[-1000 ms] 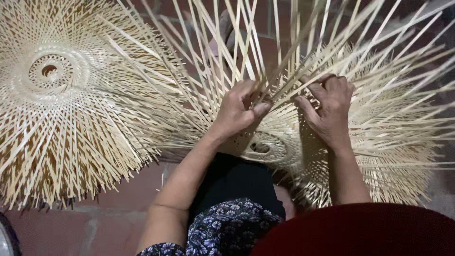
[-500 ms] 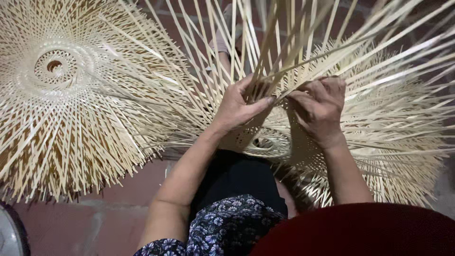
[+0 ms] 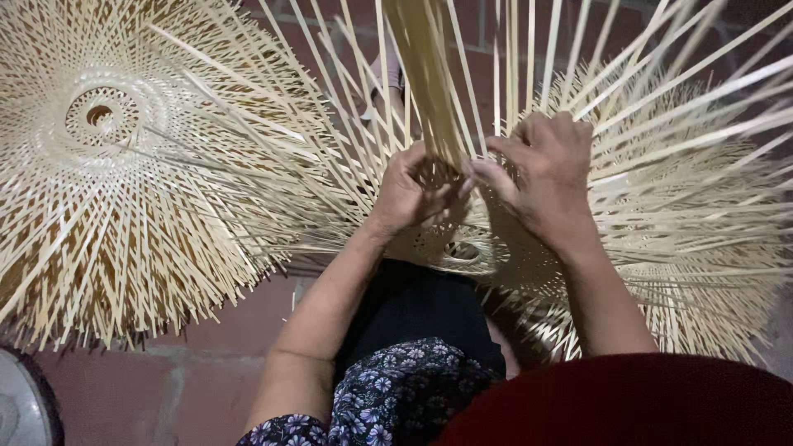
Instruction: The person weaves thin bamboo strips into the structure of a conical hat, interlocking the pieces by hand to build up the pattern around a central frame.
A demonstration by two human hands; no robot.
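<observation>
A half-woven bamboo disc [image 3: 702, 248] with a small round hole at its centre [image 3: 462, 250] rests on my lap, its long pale strips fanning outward. My left hand [image 3: 409, 194] and my right hand [image 3: 541, 169] meet just above the woven centre. Both pinch a bundle of upright bamboo strips [image 3: 429, 83] that rises between them toward the camera. My fingers are closed around the base of that bundle.
A finished woven bamboo disc [image 3: 107, 165] with a round centre hole lies to the left on the red brick floor [image 3: 206, 388]. A grey round object [image 3: 21, 409] shows at the bottom left corner. A dark red rounded surface [image 3: 628, 405] fills the bottom right.
My hands have moved closer together and gathered several strips into one upright bundle. The view has shifted slightly, and the strips now stand nearer the camera.
</observation>
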